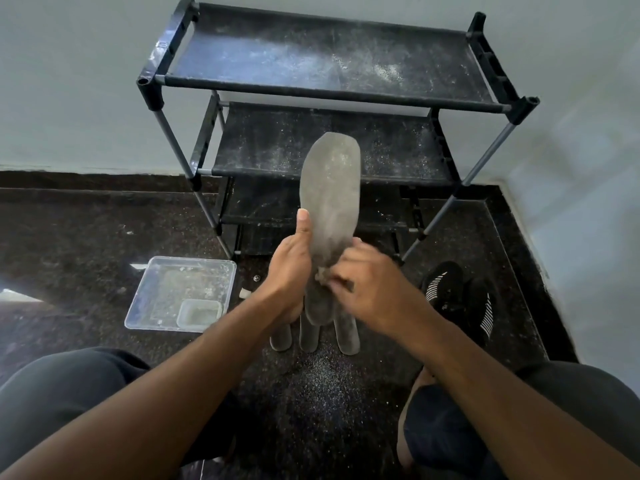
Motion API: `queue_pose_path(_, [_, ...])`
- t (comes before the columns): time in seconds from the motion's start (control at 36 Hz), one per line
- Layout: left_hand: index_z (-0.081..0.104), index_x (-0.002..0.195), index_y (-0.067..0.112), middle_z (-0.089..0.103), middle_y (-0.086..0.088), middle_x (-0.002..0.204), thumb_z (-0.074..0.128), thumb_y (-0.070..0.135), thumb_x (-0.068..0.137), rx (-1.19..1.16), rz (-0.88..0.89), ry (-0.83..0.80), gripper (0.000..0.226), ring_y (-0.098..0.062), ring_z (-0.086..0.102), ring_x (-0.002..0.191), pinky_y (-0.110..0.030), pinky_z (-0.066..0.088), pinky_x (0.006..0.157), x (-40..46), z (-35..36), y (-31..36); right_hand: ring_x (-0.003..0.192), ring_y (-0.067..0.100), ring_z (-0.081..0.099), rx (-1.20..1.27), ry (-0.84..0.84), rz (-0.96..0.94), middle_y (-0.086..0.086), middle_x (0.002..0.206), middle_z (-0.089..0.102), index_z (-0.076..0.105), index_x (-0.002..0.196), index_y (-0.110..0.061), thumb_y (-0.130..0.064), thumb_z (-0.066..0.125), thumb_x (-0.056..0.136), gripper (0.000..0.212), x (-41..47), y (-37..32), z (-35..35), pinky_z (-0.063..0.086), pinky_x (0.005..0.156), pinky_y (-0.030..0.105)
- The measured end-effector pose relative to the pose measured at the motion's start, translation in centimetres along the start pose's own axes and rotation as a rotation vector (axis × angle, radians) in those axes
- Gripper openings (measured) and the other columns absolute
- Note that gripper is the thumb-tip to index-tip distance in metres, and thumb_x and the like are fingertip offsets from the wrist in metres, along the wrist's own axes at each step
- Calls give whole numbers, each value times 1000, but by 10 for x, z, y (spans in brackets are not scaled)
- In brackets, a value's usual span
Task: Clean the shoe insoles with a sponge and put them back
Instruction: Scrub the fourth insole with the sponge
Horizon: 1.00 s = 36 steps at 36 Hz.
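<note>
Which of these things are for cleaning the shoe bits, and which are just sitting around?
For the job:
held insole
small sponge piece, in the right hand
left hand, gripping the insole
insoles on the floor
black shoes
clear tub

Just lying about:
dusty shoe rack
small white scrap

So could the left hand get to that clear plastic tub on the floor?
Probably yes. The clear tub sits beside the left hand with bare floor between, but that hand is gripping the insole, so it must let go first.

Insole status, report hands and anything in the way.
Left hand grips raised insole. Right hand pinches sponge scrap against it. Three insoles on floor below. Nothing blocking.
</note>
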<state>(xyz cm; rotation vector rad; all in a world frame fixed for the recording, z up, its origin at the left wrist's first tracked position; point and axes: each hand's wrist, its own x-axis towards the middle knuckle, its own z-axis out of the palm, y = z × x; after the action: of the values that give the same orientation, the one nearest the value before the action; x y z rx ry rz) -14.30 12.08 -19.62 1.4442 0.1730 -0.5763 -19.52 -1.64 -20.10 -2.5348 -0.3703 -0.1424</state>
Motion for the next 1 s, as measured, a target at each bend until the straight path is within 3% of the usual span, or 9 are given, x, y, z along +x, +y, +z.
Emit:
queue_pose_path(0.08, [70,116,2,78,-16,107,27,63,105,-143,-80,-1,75,-32,76,101,-44,60,92,-1,-1,5,84,17,55,15,-24,-15,3,81,67,78,86,-6,-16,72,88,12,1,1,2,47,78,27])
queue_pose_path(0.22, [63,128,0,75,-19,118,25,66,104,-368,-147,-48,81,-30,75,99,-44,63,83,6,-7,11,79,14,49,-52,167,58,1,78,64,77,88,-8,-12,76,87,4,5,5,-7,30,72,14])
queue_pose_path(0.36, [64,129,-1,74,-17,121,25,70,102,-561,-202,-83,86,-22,74,91,-38,63,84,15,-11,11,74,5,48,54,-2,25,-2,76,68,80,86,-12,-19,75,84,8,-3,-4,4,35,70,14])
queue_pose_path(0.42, [65,128,-1,75,-17,120,24,69,102,-547,-200,-95,85,-22,75,91,-37,63,83,15,-12,9,74,6,48,44,23,57,-4,76,67,80,88,-13,-20,77,86,8,-2,-4,-1,32,68,9])
queue_pose_path(0.56, [63,131,1,75,-17,119,24,69,102,-545,-179,-131,84,-23,75,90,-39,64,78,15,-10,7,75,12,51,-16,139,113,-2,75,64,77,86,-11,-18,75,89,7,3,-1,-9,38,68,19])
queue_pose_path(0.69, [63,134,-1,74,-17,121,22,70,102,-509,-179,-99,88,-25,75,100,-39,62,87,19,-14,8,66,-3,51,97,-138,99,-14,74,62,80,84,-14,-20,76,87,8,-3,-10,-7,36,64,7])
queue_pose_path(0.78, [69,126,-2,75,-18,113,20,75,99,-439,-220,-144,95,-29,74,98,-45,59,94,15,-12,5,68,-4,49,91,-9,105,-17,73,57,80,86,-15,-20,77,86,6,-2,-9,-12,38,68,7])
queue_pose_path(0.89, [67,127,5,75,-17,118,23,67,104,-288,-171,-129,80,-30,73,110,-47,57,99,6,-2,-1,82,8,50,-52,186,109,-3,80,64,76,89,-8,-15,74,90,7,3,-4,-12,44,76,20])
queue_pose_path(1.0, [63,133,5,74,-18,122,25,65,104,-235,-158,-165,77,-31,71,115,-47,54,103,4,4,-6,88,12,47,-120,197,63,0,86,57,77,102,-6,-19,74,91,17,0,-7,-2,43,81,17])
